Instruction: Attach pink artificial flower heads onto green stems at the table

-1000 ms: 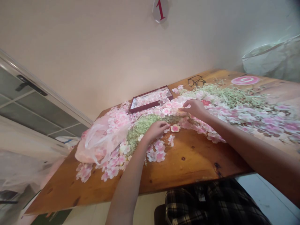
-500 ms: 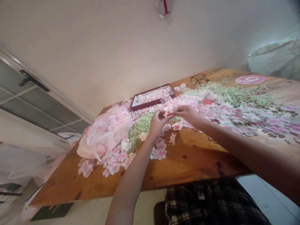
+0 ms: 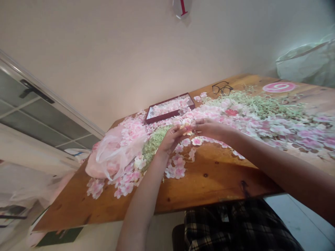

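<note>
Between my two hands is a small cream-yellow artificial flower (image 3: 187, 129) with a pinkish centre. My left hand (image 3: 172, 137) pinches it at its left edge, thumb and fingers closed. On the other side, the fingertips of my right hand (image 3: 206, 127) close on its right edge. Just below the hands a pink and white flower (image 3: 197, 141) lies on the wooden table (image 3: 193, 188). A clump of green stems (image 3: 156, 138) lies left of my left hand, with loose pink flowers (image 3: 179, 167) in front of it.
A dark red tray (image 3: 169, 108) with pink flowers stands behind the hands. At left sits a clear bag (image 3: 112, 153) of pink material. Flower heaps (image 3: 285, 127), green stems (image 3: 272, 104), eyeglasses (image 3: 222, 89) and a pink oval sign (image 3: 278, 87) lie to the right.
The held flower has turned and now shows its face between the hands. My left hand has shifted slightly left and the hands are a little further apart.
</note>
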